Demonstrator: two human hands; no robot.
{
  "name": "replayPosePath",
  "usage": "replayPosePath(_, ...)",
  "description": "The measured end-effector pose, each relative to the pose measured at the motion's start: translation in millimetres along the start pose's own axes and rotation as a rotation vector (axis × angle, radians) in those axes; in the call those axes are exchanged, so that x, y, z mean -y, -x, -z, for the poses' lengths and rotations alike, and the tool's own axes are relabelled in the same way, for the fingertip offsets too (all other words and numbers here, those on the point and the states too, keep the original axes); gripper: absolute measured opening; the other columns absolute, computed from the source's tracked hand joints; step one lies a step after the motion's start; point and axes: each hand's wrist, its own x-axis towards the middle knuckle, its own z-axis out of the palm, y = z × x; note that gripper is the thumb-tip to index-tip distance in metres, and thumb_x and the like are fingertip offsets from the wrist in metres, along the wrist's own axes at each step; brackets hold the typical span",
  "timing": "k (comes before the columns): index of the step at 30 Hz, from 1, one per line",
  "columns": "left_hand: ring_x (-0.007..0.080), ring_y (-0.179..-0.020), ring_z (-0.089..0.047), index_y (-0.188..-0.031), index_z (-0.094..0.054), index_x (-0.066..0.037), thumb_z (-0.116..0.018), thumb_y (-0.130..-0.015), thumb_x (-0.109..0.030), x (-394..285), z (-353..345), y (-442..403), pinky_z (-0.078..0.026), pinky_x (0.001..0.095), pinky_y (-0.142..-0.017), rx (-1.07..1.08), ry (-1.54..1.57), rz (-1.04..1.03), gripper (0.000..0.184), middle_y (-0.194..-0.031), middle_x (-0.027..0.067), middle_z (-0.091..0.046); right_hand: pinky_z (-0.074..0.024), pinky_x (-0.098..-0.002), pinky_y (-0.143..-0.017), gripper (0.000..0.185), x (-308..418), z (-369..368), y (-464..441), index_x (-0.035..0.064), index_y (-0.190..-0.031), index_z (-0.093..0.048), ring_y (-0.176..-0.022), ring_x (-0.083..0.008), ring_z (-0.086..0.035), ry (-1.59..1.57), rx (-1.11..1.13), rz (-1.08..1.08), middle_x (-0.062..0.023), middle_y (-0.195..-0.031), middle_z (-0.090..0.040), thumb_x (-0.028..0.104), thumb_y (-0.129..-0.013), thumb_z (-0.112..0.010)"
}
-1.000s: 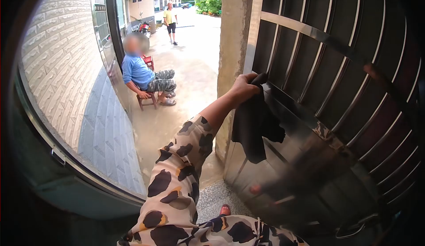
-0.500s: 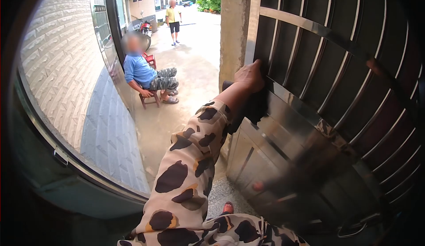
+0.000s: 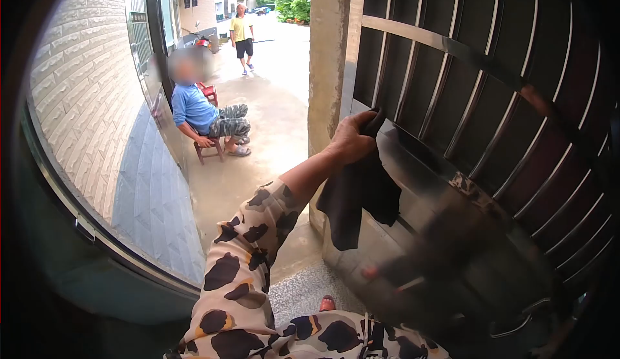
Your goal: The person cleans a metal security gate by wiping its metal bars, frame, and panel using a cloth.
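Observation:
My left hand reaches forward from a patterned sleeve, its fingers closed on a black cloth. The cloth hangs below the hand in two uneven lobes; what kind of item it is I cannot make out. Behind it stands a metal door with vertical bars above and a shiny lower panel that shows blurred reflections. Whether the hand touches the door I cannot tell. My right hand is out of view.
A person in blue sits on a low chair outside. Another person in a yellow top is farther off. A tiled wall runs along the left, a concrete post stands by the door, and a speckled step lies below.
My left hand has come down and slightly left from the door's edge, bringing the black cloth more fully into view. The person in yellow is in a different stride; my view has shifted a little.

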Motion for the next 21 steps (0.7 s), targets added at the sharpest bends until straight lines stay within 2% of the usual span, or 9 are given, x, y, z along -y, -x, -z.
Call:
replayPosePath(2,0.0149,-0.083,-0.061,-0.12,-0.054,-0.003,-0.056,-0.063,0.004,-14.6,6.6,-5.8,-0.05,0.0277,-0.077,-0.039,-0.147,-0.039,0.057,-0.092,0.0082,-0.063,-0.0457,-0.0397,-0.085,0.066,-4.2,9.3,-2.5,-0.0142,-0.114,-0.049,-0.095,-0.0296,-0.055,0.066,0.027,0.053,-0.024,-0.111,-0.054,0.047,-0.091,-0.046)
replayPosePath(3,0.0165,-0.086,-0.062,-0.12,-0.054,-0.003,-0.057,-0.063,0.003,-11.2,10.1,-16.2,-0.05,0.0285,-0.078,-0.106,-0.332,-0.178,0.057,-0.096,0.0116,-0.065,-0.0467,-0.0384,-0.082,0.064,-8.7,14.4,-5.4,-0.0144,-0.112,-0.05,-0.092,-0.0282,-0.056,0.055,0.044,0.029,-0.0234,-0.107,-0.055,0.047,-0.092,-0.045)
replayPosePath(9,0.0296,-0.099,-0.061,-0.121,-0.055,-0.012,-0.062,-0.065,-0.009,-26.9,3.5,-37.3,-0.048,0.0354,-0.084,-0.038,-0.724,-0.18,0.056,-0.102,0.0174,-0.063,-0.0479,-0.0366,-0.079,0.061,5.8,3.9,5.4,-0.0136,-0.108,-0.053,-0.088,-0.0267,-0.056,0.059,0.013,0.042,-0.0219,-0.103,-0.057,0.045,-0.093,-0.045)
replayPosePath(11,0.034,-0.102,-0.057,-0.122,-0.056,-0.017,-0.062,-0.066,-0.013,-42.6,-2.3,-30.4,-0.046,0.0374,-0.087,-0.028,-0.85,-0.089,0.057,-0.105,0.0178,-0.062,-0.0478,-0.0363,-0.079,0.061,5.2,7.1,4.3,-0.0134,-0.108,-0.053,-0.088,-0.0261,-0.056,0.055,0.035,0.093,-0.0213,-0.103,-0.057,0.045,-0.092,-0.046)
replayPosePath(15,0.0318,-0.101,-0.059,-0.123,-0.054,-0.013,-0.061,-0.065,-0.009,1.0,-24.0,-24.7,-0.047,0.0357,-0.086,-0.119,-0.69,-0.016,0.059,-0.107,0.0199,-0.061,-0.0479,-0.0364,-0.079,0.063,4.0,9.0,6.8,-0.0139,-0.109,-0.052,-0.089,-0.0262,-0.056,0.045,0.041,0.116,-0.0223,-0.104,-0.057,0.046,-0.092,-0.046)
replayPosePath(17,0.0302,-0.096,-0.061,-0.123,-0.054,-0.01,-0.06,-0.065,-0.008,4.4,-35.0,-24.7,-0.048,0.0347,-0.084,-0.308,-0.409,-0.131,0.058,-0.101,0.0197,-0.063,-0.0476,-0.0373,-0.082,0.064,5.5,12.1,1.4,-0.0143,-0.113,-0.05,-0.093,-0.0275,-0.055,0.113,0.037,-0.038,-0.024,-0.109,-0.055,0.046,-0.092,-0.046)
replayPosePath(18,0.0302,-0.096,-0.061,-0.123,-0.054,-0.01,-0.06,-0.065,-0.008,7.6,-36.0,-20.6,-0.048,0.0347,-0.084,-0.311,-0.407,-0.131,0.058,-0.101,0.0197,-0.063,-0.0466,-0.0378,-0.084,0.065,3.3,9.0,2.6,-0.015,-0.115,-0.048,-0.097,-0.029,-0.054,0.07,0.012,0.027,-0.0251,-0.112,-0.053,0.046,-0.092,-0.045)
replayPosePath(20,0.0233,-0.091,-0.063,-0.12,-0.055,-0.005,-0.06,-0.064,-0.005,5.0,-37.2,-6.0,-0.048,0.0313,-0.081,-0.113,-0.027,0.002,0.056,-0.098,0.0175,-0.064,-0.0462,-0.0379,-0.085,0.066,3.8,9.1,1.4,-0.0153,-0.115,-0.048,-0.098,-0.0296,-0.054,0.045,0.036,0.066,-0.0252,-0.113,-0.052,0.047,-0.092,-0.045)
replayPosePath(21,0.0233,-0.091,-0.063,-0.12,-0.055,-0.005,-0.06,-0.064,-0.005,2.6,-32.2,3.1,-0.048,0.0313,-0.081,-0.116,-0.024,-0.003,0.056,-0.098,0.0175,-0.064,-0.0458,-0.038,-0.086,0.067,2.7,10.1,0.9,-0.0155,-0.115,-0.048,-0.099,-0.0303,-0.054,0.028,0.064,0.097,-0.0254,-0.114,-0.052,0.047,-0.091,-0.045)
